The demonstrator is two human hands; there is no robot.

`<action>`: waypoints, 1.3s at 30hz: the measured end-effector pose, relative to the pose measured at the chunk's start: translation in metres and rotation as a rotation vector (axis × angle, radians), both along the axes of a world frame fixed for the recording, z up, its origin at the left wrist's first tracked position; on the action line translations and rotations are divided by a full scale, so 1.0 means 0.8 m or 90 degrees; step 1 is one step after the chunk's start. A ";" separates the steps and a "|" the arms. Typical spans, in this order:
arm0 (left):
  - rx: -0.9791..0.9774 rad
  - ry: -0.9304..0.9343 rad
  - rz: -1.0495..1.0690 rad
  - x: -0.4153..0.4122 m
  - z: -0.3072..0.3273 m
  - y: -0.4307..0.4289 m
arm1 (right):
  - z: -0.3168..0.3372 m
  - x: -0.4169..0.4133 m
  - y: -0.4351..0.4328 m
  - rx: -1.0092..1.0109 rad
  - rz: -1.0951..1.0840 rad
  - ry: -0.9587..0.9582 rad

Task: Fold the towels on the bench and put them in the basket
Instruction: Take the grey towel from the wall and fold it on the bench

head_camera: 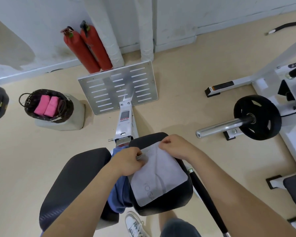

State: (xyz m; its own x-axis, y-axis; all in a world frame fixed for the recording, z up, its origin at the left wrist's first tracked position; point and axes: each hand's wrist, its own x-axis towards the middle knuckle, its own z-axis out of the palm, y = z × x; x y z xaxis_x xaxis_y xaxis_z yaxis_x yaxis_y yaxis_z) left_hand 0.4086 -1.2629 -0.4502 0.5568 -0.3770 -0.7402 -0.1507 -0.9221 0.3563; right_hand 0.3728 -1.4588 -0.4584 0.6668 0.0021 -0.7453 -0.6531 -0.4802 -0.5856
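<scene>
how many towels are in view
4. Two pink towels lie folded in the basket, a grey towel is on the right pad, pinched by the left hand and right hand, and a blue towel hangs between the pads. More may be hidden.

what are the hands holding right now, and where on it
Both hold the grey towel lying on the black pad: the left hand pinches the left end of its far edge, the right hand the right end.

A single head-worn wide-angle view looks steeply down from close above the left hand (pixel 126 161) and right hand (pixel 174 147); beyond the fingers (pixel 165 142), floor (pixel 178 74) and wall (pixel 41 31) fill the upper frame.
</scene>
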 end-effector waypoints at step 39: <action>-0.033 -0.061 -0.031 0.028 -0.061 -0.002 | -0.023 0.055 0.014 -0.145 0.337 0.078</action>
